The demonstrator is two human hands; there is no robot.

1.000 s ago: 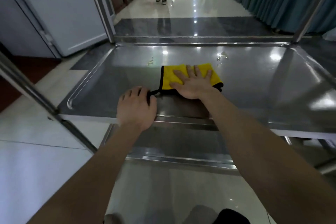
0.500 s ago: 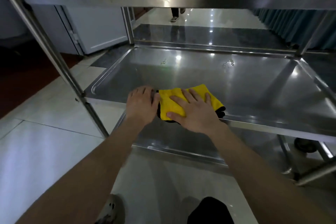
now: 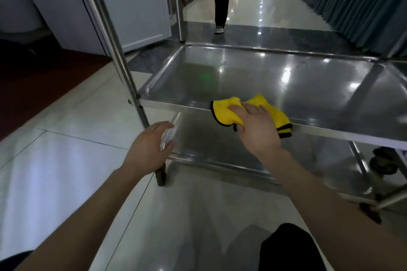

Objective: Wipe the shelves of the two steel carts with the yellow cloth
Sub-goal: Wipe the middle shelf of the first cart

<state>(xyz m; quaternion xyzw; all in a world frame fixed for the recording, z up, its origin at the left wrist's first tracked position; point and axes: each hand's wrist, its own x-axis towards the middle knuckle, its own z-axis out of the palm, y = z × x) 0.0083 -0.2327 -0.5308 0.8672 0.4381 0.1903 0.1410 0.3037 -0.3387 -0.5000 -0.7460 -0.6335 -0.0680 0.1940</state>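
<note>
The shiny three-tier steel cart (image 3: 123,68) is standing ahead of both hands. Its flat middle shelf (image 3: 286,86) is carrying the bunched yellow, black-edged cloth (image 3: 222,112) at its front lip, under the right hand (image 3: 257,127), which is gripping it. The left hand (image 3: 147,149), apart from the right, is hanging relaxed and holding nothing beside the lower shelf's (image 3: 220,145) corner.
</note>
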